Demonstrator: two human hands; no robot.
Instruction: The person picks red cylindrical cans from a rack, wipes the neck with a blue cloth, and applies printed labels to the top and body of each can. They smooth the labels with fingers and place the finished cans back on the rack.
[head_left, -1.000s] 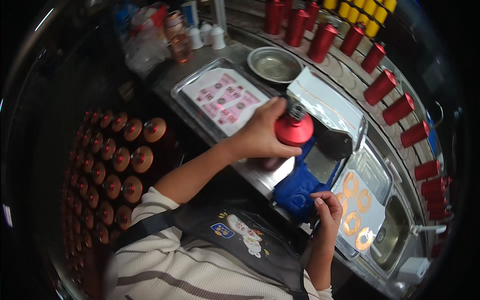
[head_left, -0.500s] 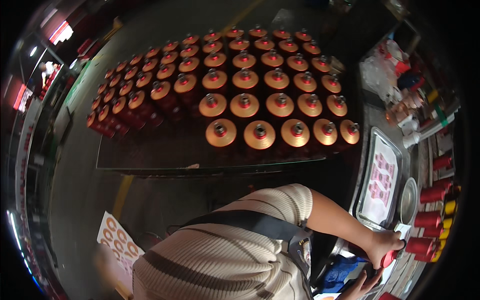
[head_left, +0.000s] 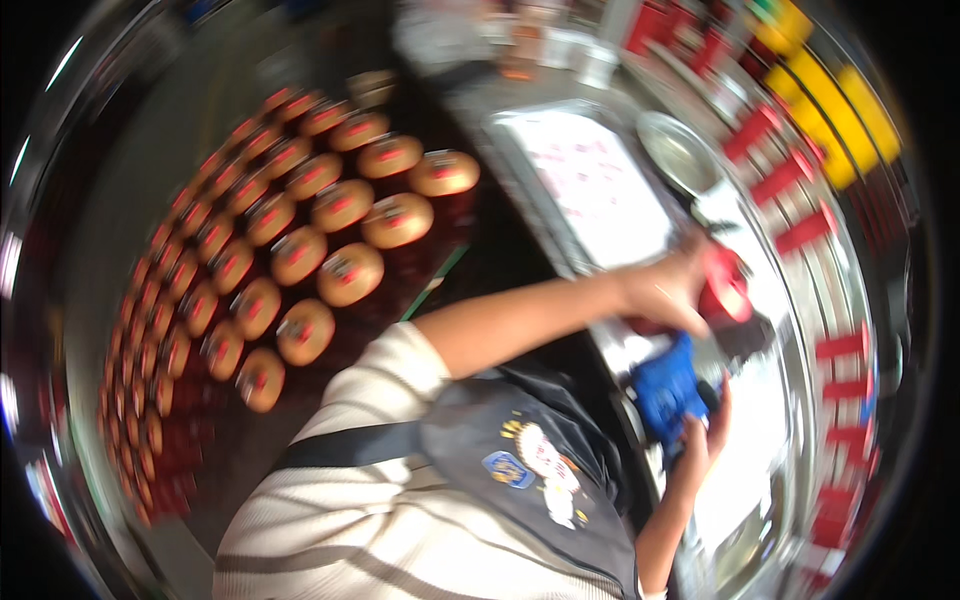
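Positioning, we judge, red cylindrical metal bottle (head_left: 726,284) near crumpled blue cloth (head_left: 660,388): left hand (head_left: 674,286) curled around bottle; right hand (head_left: 706,438) half-curled beside cloth, hold unclear. Next needs steady grip.

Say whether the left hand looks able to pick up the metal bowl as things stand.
Probably not straight away: the left hand is taken up with a red bottle, though the metal bowl lies uncovered beyond it.

On your left, a dark table (head_left: 432,284) stands over a grey floor (head_left: 175,120). On your right, a metal counter (head_left: 625,100) runs diagonally, backed by a rack (head_left: 805,290). Bright light streaks (head_left: 65,62) mark your left periphery.
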